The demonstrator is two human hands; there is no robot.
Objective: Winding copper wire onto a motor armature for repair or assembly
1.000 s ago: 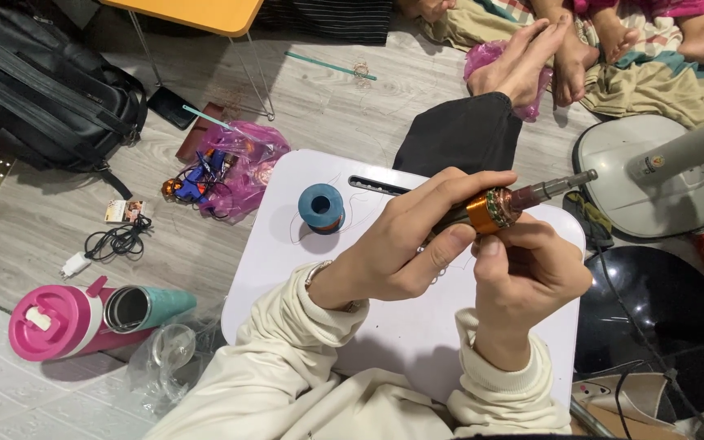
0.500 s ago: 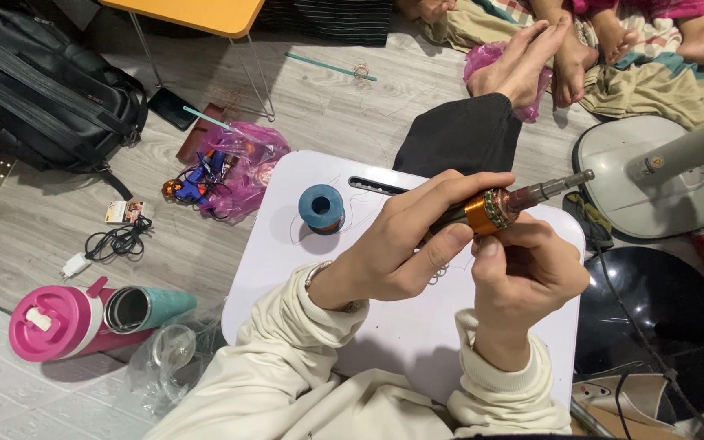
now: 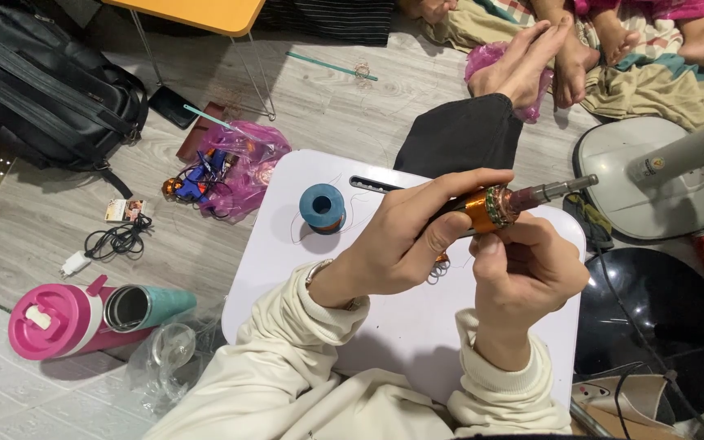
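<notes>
Biggest thing in view is the black backpack point(image 3: 42, 81) lying on the wood floor point(image 3: 327, 106) at the upper left, zipped as far as I can tell. Next is the small white counter point(image 3: 417, 326) in the middle, with a blue spool point(image 3: 322, 208) of copper wire standing near its far left corner. Off to the right sits a white fan base point(image 3: 653, 175), and below it a round black disc point(image 3: 662, 326). On the floor to the left, a pink bottle point(image 3: 50, 322) lies on its side beside a teal cup point(image 3: 144, 305) whose open mouth looks empty. A pink plastic bag point(image 3: 242, 163) further up holds a jumble of small blue and orange parts.

Above the counter, the left hand point(image 3: 401, 244) is curled tight around a motor rotor point(image 3: 499, 205) with copper windings and a metal shaft poking out to the right. The right hand point(image 3: 527, 273) is closed just under it, thumb and fingertips pinching at the windings.
</notes>
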